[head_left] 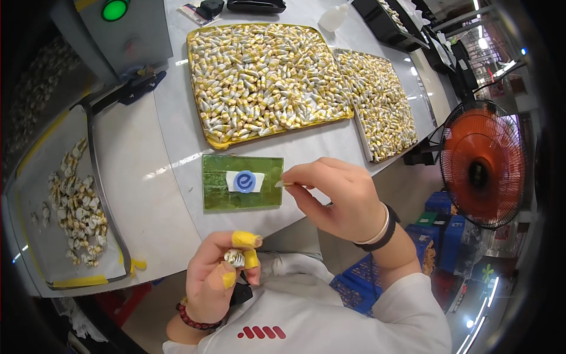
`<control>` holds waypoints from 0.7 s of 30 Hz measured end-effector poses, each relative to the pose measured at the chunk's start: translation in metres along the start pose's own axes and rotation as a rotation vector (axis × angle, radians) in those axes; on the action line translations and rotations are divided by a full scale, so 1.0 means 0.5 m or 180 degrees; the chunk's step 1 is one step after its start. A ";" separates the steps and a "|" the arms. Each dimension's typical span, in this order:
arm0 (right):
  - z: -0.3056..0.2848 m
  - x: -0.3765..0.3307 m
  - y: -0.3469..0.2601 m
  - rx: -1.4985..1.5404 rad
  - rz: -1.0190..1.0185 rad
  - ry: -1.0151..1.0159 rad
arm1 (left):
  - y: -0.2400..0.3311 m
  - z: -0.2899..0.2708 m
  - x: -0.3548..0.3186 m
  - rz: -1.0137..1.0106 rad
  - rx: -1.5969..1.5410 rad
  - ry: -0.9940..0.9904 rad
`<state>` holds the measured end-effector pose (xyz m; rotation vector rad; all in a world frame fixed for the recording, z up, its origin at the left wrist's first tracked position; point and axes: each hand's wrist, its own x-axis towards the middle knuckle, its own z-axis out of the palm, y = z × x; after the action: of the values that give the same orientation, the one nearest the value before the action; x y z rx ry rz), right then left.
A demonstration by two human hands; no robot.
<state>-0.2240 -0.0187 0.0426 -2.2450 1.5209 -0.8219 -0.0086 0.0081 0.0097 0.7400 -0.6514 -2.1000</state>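
Observation:
My left hand (221,274) is close to my chest, with yellow tape on the thumb and fingertips, and pinches a small white-and-yellow cone-shaped piece (234,257). My right hand (339,197) reaches over the table edge and holds a thin small tool or sliver (285,184) between thumb and forefinger, at the right edge of a green rectangular pad (219,197). A white label with a blue round mark (244,181) lies in the middle of that pad.
A yellow-rimmed tray (268,76) heaped with several similar cone pieces lies behind the pad, a second full tray (380,100) to its right. At left a grey tray (71,194) holds a smaller pile. A grey machine with a green lamp (115,10) stands at back left, a red fan (483,162) at right.

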 end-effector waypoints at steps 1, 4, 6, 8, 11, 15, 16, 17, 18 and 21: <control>0.004 0.005 0.001 -0.0050 -0.0111 -0.0107 | -0.001 0.000 -0.002 0.0109 0.0006 0.0022; 0.013 0.020 0.010 -0.0229 -0.0421 -0.0323 | 0.000 0.005 0.000 0.0099 0.0181 0.0110; 0.027 0.032 0.012 -0.0377 -0.0639 -0.0372 | 0.002 0.000 -0.006 0.0045 0.0083 0.0033; 0.037 0.035 0.012 -0.0583 -0.0634 -0.0525 | 0.004 -0.011 -0.010 -0.0082 -0.0064 -0.0103; 0.049 0.036 0.008 -0.0742 -0.0618 -0.0553 | 0.001 -0.035 -0.012 -0.0310 -0.0324 -0.0352; 0.063 0.036 -0.003 -0.0747 -0.0597 -0.0557 | -0.004 -0.047 -0.006 -0.0435 -0.0613 -0.0432; 0.062 0.035 -0.003 -0.0649 -0.0585 -0.0487 | -0.005 -0.047 -0.004 -0.0482 -0.0693 -0.0443; 0.064 0.036 -0.002 -0.0541 -0.0576 -0.0418 | -0.004 -0.049 -0.003 -0.0561 -0.0799 -0.0518; 0.064 0.036 -0.001 -0.0435 -0.0564 -0.0347 | -0.003 -0.050 0.000 -0.0642 -0.0905 -0.0596; 0.023 0.044 -0.030 0.0647 -0.0065 -0.0008 | 0.000 -0.051 0.013 -0.0903 -0.1148 -0.0846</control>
<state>-0.1995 -0.0340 0.0480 -2.1159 1.3492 -0.9341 0.0056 -0.0023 -0.0100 0.3689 -0.2991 -2.5141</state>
